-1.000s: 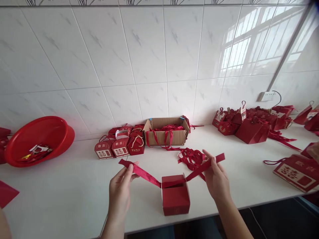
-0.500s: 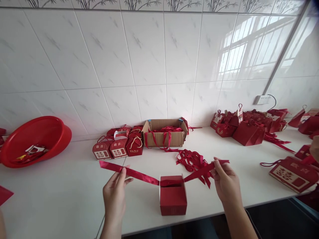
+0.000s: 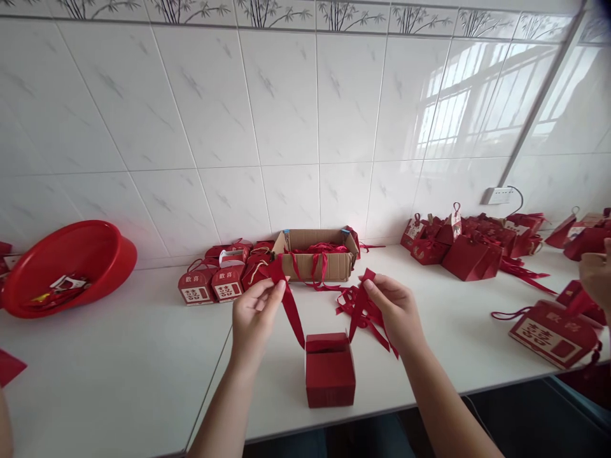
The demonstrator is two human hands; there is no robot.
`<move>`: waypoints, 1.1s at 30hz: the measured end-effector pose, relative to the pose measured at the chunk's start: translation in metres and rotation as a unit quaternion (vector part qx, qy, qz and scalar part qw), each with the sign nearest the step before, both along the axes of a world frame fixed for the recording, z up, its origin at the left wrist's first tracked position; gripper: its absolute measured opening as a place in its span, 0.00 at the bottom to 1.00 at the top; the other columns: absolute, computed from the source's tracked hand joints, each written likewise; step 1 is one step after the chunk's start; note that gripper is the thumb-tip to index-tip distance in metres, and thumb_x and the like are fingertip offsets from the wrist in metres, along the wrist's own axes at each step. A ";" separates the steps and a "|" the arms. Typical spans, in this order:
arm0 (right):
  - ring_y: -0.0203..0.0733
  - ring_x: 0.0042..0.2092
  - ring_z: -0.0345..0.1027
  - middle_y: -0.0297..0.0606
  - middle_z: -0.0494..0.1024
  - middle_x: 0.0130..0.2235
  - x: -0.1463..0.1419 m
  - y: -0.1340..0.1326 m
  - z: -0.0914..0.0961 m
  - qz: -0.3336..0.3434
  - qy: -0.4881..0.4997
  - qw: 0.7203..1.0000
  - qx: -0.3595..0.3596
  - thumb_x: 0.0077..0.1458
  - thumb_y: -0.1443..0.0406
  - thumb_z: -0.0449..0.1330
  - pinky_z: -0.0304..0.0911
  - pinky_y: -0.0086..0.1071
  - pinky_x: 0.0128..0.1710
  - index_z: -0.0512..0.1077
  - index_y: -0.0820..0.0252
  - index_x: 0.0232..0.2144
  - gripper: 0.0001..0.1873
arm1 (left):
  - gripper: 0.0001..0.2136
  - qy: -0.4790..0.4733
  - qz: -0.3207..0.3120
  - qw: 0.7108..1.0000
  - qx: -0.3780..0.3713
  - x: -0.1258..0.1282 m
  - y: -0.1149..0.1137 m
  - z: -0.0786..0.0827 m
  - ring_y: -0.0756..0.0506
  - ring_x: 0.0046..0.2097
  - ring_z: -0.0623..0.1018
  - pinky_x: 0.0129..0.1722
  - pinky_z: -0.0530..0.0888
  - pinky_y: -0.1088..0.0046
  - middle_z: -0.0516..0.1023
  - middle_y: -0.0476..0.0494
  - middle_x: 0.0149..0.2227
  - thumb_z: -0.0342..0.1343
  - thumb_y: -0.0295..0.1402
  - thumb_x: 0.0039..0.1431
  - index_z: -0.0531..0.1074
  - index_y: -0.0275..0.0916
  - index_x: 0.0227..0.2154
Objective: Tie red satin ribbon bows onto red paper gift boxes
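Note:
A small red gift box (image 3: 330, 380) stands upright near the front edge of the table. A dark red ribbon (image 3: 293, 312) runs through its top and comes out at both sides. My left hand (image 3: 255, 312) pinches one end of the ribbon, up and to the left of the box. The other end is pinched between thumb and fingers of my right hand (image 3: 394, 308), above and right of the box. Both ribbon lengths rise steeply from the box. Behind my right hand lies a pile of loose red ribbons (image 3: 346, 302) on the table.
A cardboard carton (image 3: 315, 267) of ribbons stands by the wall, beside several finished red boxes (image 3: 196, 286). A red basin (image 3: 102, 254) with small packets sits at left. More red boxes (image 3: 472, 257) crowd the right, where another person's hand (image 3: 596, 277) shows near a red box (image 3: 548, 337).
Both hands have moved up and inward, closer together, each still pinching its ribbon end. The ribbon's two sides went from spread outward to steeply upright. The box stays about where it was.

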State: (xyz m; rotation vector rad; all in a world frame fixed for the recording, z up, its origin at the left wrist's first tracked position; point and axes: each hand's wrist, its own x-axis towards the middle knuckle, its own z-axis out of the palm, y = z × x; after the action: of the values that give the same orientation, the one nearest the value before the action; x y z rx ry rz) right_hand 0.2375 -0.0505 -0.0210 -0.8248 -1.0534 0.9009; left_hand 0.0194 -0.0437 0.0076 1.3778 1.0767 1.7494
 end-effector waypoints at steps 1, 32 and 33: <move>0.38 0.31 0.68 0.34 0.76 0.29 -0.002 0.001 0.002 0.008 -0.009 1.000 0.005 0.49 0.56 0.66 0.66 0.31 0.32 0.76 0.58 0.28 0.11 | 0.09 0.003 -0.010 1.000 -0.003 0.003 0.000 0.001 0.46 0.33 0.75 0.33 0.69 0.74 0.78 0.47 0.27 0.64 0.39 0.49 0.77 0.39 0.27; 0.39 0.32 0.69 0.36 0.77 0.31 -0.020 0.002 0.022 0.039 -0.004 0.999 0.020 0.50 0.54 0.65 0.67 0.33 0.32 0.76 0.58 0.31 0.14 | 0.12 0.110 -0.046 0.993 0.011 0.019 -0.001 0.001 0.46 0.31 0.72 0.33 0.68 0.74 0.74 0.47 0.25 0.58 0.42 0.54 0.75 0.39 0.25; 0.39 0.32 0.69 0.37 0.77 0.32 -0.021 0.003 0.022 0.040 0.000 0.999 0.021 0.50 0.54 0.65 0.68 0.33 0.32 0.76 0.58 0.31 0.14 | 0.12 0.111 -0.049 0.993 0.009 0.020 -0.001 0.000 0.46 0.31 0.73 0.33 0.68 0.74 0.75 0.47 0.25 0.58 0.42 0.54 0.75 0.39 0.25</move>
State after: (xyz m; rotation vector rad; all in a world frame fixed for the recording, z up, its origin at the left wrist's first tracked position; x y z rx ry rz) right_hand 0.2168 -0.0480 0.0011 -0.7528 -1.1073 0.9432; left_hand 0.0395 -0.0450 0.0079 1.6386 1.0932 1.5663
